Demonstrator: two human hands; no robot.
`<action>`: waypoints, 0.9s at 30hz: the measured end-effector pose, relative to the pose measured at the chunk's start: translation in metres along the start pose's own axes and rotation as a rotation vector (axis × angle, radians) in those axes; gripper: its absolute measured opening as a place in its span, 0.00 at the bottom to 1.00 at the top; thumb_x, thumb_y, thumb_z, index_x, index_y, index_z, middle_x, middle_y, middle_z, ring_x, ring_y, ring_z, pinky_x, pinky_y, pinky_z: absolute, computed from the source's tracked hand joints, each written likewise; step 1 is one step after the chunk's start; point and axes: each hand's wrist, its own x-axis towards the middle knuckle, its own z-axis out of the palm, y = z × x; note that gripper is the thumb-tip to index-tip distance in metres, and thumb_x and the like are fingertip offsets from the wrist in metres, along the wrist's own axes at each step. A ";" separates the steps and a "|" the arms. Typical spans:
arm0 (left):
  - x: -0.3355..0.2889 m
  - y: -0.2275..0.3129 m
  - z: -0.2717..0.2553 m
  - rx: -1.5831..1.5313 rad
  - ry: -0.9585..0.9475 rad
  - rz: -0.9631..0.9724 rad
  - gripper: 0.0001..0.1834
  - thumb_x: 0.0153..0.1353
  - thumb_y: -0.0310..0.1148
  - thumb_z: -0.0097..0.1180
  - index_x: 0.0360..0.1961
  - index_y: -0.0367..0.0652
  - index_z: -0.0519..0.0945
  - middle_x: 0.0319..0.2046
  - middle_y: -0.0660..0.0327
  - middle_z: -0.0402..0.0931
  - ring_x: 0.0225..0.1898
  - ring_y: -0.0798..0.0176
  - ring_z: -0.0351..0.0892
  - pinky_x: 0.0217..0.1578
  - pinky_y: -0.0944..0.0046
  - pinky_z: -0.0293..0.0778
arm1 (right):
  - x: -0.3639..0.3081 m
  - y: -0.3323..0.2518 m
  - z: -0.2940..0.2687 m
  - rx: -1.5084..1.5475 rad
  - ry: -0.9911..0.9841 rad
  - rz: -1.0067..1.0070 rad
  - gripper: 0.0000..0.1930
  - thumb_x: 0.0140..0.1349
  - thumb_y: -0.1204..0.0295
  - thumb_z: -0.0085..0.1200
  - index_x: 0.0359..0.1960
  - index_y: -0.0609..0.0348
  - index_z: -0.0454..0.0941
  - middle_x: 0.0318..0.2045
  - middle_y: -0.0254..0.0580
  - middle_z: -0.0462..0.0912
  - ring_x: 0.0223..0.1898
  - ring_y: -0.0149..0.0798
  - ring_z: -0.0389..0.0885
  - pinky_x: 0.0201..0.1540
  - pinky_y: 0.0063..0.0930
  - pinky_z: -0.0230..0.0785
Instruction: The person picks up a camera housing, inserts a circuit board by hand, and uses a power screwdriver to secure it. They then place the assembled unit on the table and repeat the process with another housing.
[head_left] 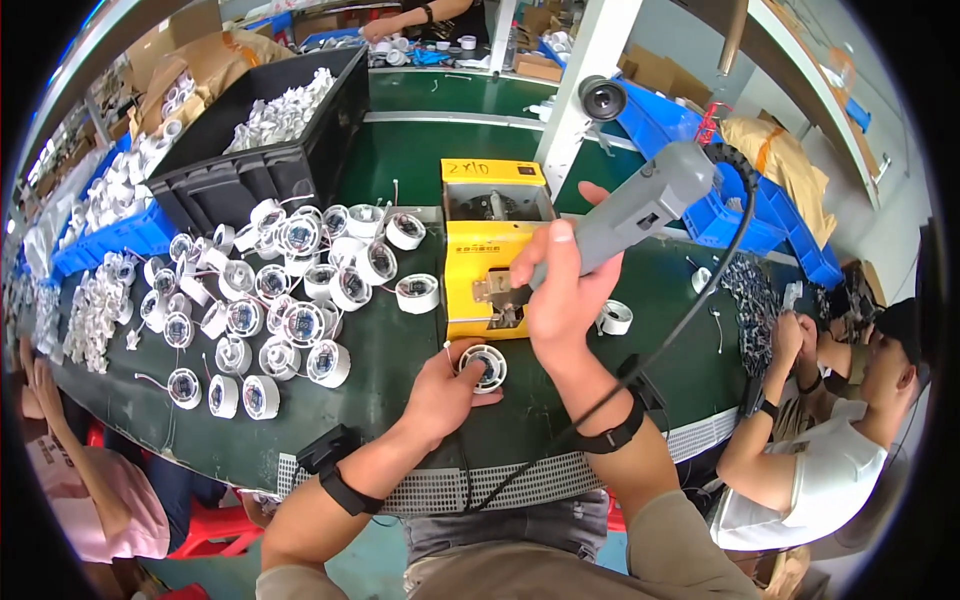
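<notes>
My left hand (438, 395) grips a round white housing (499, 372) with a circuit board inside, low over the table in front of me. My right hand (568, 305) is wrapped round a grey electric screwdriver (650, 195), tilted with its cabled end up and to the right. The screwdriver's tip is hidden behind my fingers, close to a yellow screw feeder (462, 250) with an opening in its top and a metal piece on its front. To the right of my right hand, another white housing (615, 318) lies on the table.
Many white housings (245, 318) with wires are spread on the left. Behind them stands a black bin (210, 190) of white parts. A dark cable (690, 310) crosses the right side. Blue bins (660, 110) stand at the back right. Co-workers sit left and right (825, 470).
</notes>
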 end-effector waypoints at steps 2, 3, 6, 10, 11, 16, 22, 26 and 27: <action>-0.001 0.003 0.001 -0.003 0.019 -0.014 0.17 0.66 0.23 0.44 0.55 0.30 0.68 0.42 0.56 0.74 0.38 0.61 0.80 0.41 0.62 0.83 | 0.001 0.008 -0.004 0.000 0.015 0.041 0.19 0.65 0.72 0.42 0.55 0.64 0.57 0.15 0.36 0.68 0.14 0.30 0.67 0.19 0.23 0.61; -0.001 0.002 0.001 -0.007 0.021 -0.017 0.17 0.66 0.23 0.44 0.55 0.30 0.68 0.42 0.56 0.74 0.38 0.61 0.80 0.41 0.62 0.83 | 0.001 0.009 -0.004 -0.002 0.013 0.046 0.19 0.65 0.72 0.42 0.55 0.64 0.57 0.15 0.36 0.68 0.14 0.30 0.67 0.19 0.23 0.61; 0.000 0.001 0.001 0.006 0.005 -0.010 0.17 0.66 0.23 0.44 0.55 0.29 0.68 0.41 0.56 0.74 0.37 0.61 0.80 0.41 0.63 0.83 | 0.001 0.011 -0.005 -0.040 0.003 0.026 0.18 0.66 0.71 0.43 0.55 0.64 0.57 0.15 0.37 0.68 0.14 0.30 0.66 0.19 0.24 0.61; -0.001 0.001 0.001 0.022 0.014 -0.008 0.16 0.66 0.23 0.44 0.54 0.29 0.68 0.42 0.55 0.74 0.38 0.61 0.80 0.41 0.63 0.83 | -0.001 0.013 -0.006 -0.019 -0.008 0.063 0.17 0.66 0.72 0.43 0.54 0.64 0.58 0.16 0.37 0.68 0.14 0.30 0.66 0.19 0.24 0.61; -0.001 0.001 0.001 0.034 0.011 -0.004 0.16 0.66 0.24 0.44 0.54 0.29 0.68 0.42 0.55 0.74 0.38 0.61 0.80 0.41 0.63 0.83 | -0.002 0.014 -0.007 -0.031 -0.022 0.057 0.17 0.65 0.72 0.44 0.53 0.63 0.59 0.16 0.37 0.68 0.14 0.30 0.66 0.19 0.24 0.61; 0.000 0.001 0.002 0.040 0.022 -0.012 0.16 0.66 0.24 0.43 0.54 0.29 0.68 0.42 0.56 0.74 0.38 0.61 0.80 0.41 0.62 0.84 | -0.004 0.016 -0.008 -0.018 -0.046 0.064 0.16 0.65 0.72 0.44 0.52 0.63 0.59 0.17 0.38 0.68 0.14 0.29 0.67 0.19 0.24 0.62; 0.001 -0.002 0.001 0.030 0.017 0.008 0.16 0.66 0.24 0.43 0.54 0.29 0.69 0.43 0.54 0.74 0.39 0.63 0.79 0.40 0.64 0.84 | -0.023 0.004 -0.016 0.011 -0.061 0.127 0.18 0.64 0.71 0.44 0.53 0.63 0.57 0.17 0.38 0.68 0.14 0.30 0.66 0.19 0.24 0.63; -0.002 0.001 0.003 0.028 0.013 0.038 0.17 0.66 0.24 0.43 0.54 0.29 0.69 0.43 0.54 0.74 0.39 0.64 0.79 0.39 0.65 0.84 | -0.045 -0.001 -0.023 0.064 -0.115 0.169 0.21 0.64 0.69 0.46 0.54 0.65 0.56 0.18 0.39 0.68 0.15 0.30 0.67 0.19 0.24 0.65; -0.003 0.002 0.004 0.027 0.009 0.033 0.17 0.66 0.24 0.43 0.54 0.29 0.69 0.43 0.54 0.74 0.39 0.64 0.79 0.39 0.65 0.84 | -0.049 0.000 -0.023 0.076 -0.134 0.182 0.21 0.64 0.69 0.46 0.54 0.65 0.55 0.18 0.39 0.68 0.15 0.30 0.68 0.19 0.24 0.65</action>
